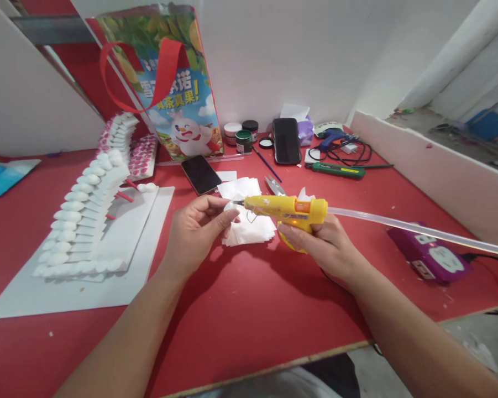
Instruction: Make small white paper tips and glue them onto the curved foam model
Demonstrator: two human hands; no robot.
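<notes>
My right hand (329, 243) is wrapped round the grip of a yellow hot glue gun (273, 205). A long clear glue stick (398, 225) runs out of the gun's back end to the right. The nozzle points left, close to my left hand (197, 229). There, thumb and fingers pinch a small white piece (231, 207); its exact kind is hard to make out. Below the gun lies a stack of white tissue paper (251, 232) on the red table (232, 315). Scissors (274, 186) lie just behind the gun, partly hidden.
To the left, a curved white model edged with cotton swab tips (83, 210) stands on a white board (120, 293). Behind are a printed bag (190, 121), phones (201, 174), paint jars (244, 141), a green-handled tool (337, 170) and cables. A purple power socket (431, 254) sits right.
</notes>
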